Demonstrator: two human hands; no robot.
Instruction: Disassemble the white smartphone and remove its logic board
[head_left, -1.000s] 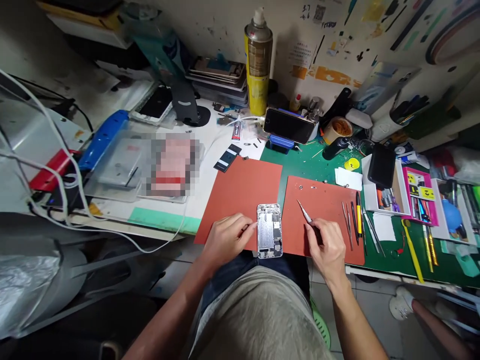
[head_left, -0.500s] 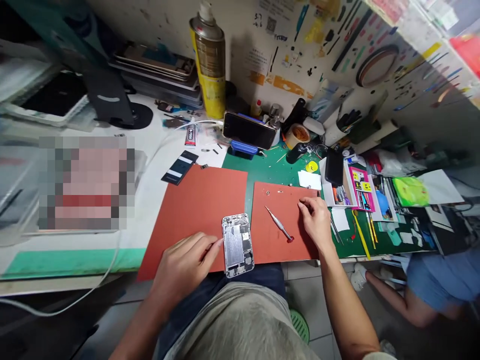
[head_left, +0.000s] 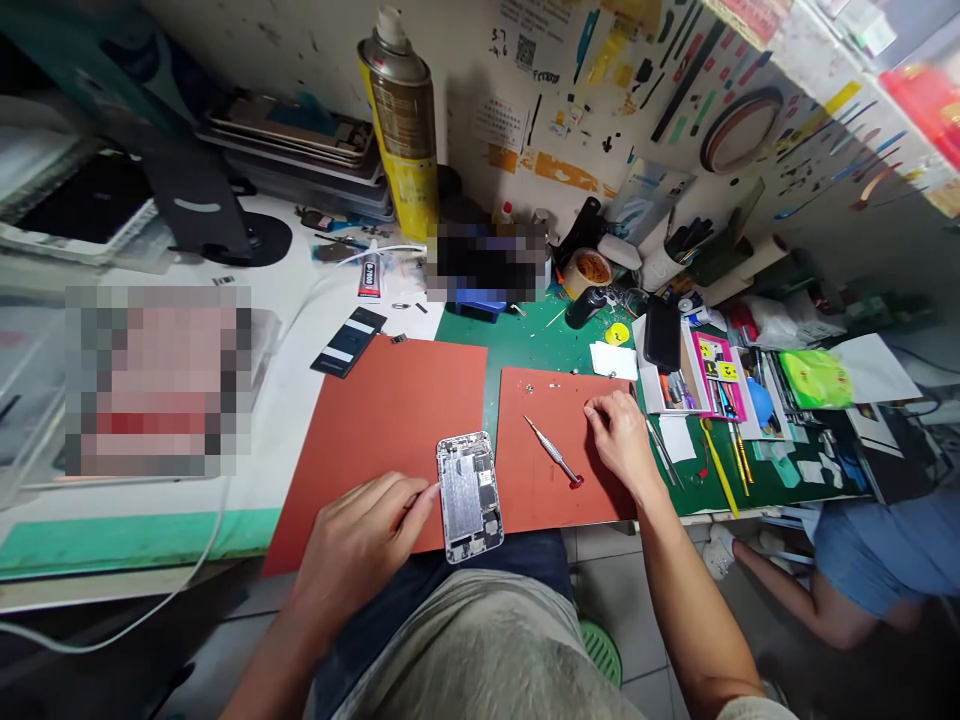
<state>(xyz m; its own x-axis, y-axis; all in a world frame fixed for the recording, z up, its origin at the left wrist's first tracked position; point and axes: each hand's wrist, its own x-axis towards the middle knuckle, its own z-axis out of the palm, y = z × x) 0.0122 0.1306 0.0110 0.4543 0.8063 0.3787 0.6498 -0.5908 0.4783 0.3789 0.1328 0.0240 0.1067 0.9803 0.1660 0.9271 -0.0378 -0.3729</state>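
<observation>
An opened phone (head_left: 470, 497), its inner parts and metal shield bared, lies at the front edge of the red-brown mats, its lower end jutting past the edge. My left hand (head_left: 367, 530) is closed at the phone's left side, thumb and fingertips on its rim. A screwdriver (head_left: 555, 453) with a red end cap lies slantwise on the right mat (head_left: 517, 505). Beyond its tip sit a few tiny metal parts (head_left: 529, 388). My right hand (head_left: 621, 440) rests on that mat's right side with curled fingers pinched together; whatever they hold, if anything, cannot be made out.
A dark phone screen panel (head_left: 349, 342) lies by the left mat (head_left: 390, 420). Tweezers (head_left: 666, 455) and a yellow tool (head_left: 720, 470) are to the right, below boxes of tools (head_left: 679, 395). A tall spray can (head_left: 405, 130) stands behind. At far right, another person's leg (head_left: 787, 590) shows.
The whole view has shifted slightly. Both hands, the opened phone and the screwdriver keep nearly the same places on the mats.
</observation>
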